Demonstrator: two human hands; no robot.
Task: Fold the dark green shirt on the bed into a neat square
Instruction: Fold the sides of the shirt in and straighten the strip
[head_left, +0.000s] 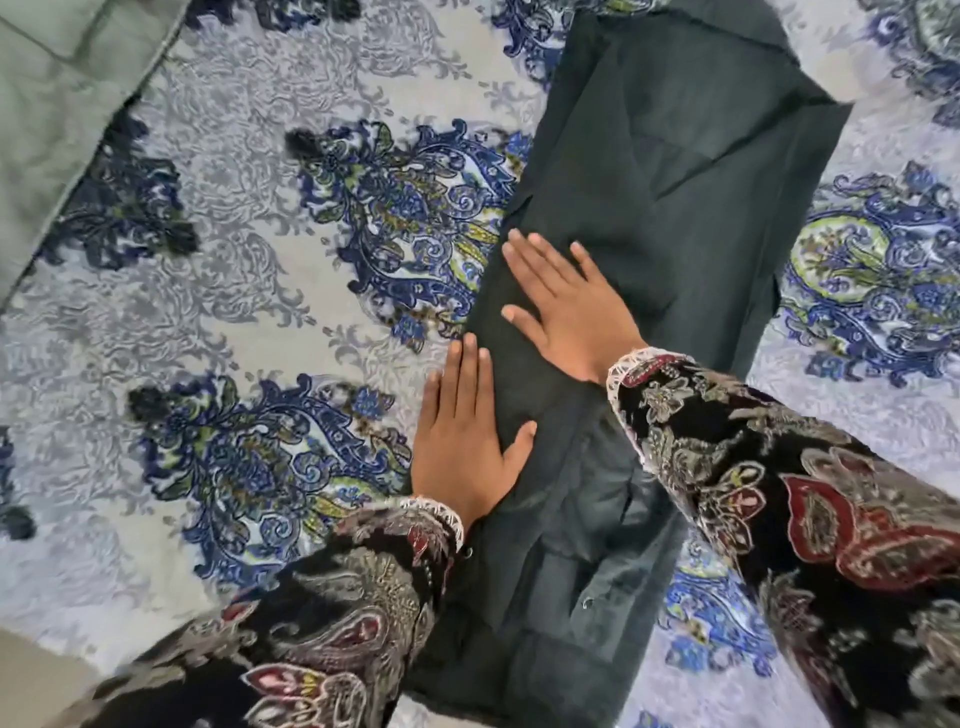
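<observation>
- your left hand (460, 447) lies flat, fingers straight, on the dark green shirt's (675, 208) left edge
- your right hand (563, 306) presses flat mid-shirt, fingers spread

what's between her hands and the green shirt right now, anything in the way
Nothing visible. Both the left hand and right hand lie flat, fingers straight, directly on the dark green shirt, which lies as a long strip on the patterned bedspread.
</observation>
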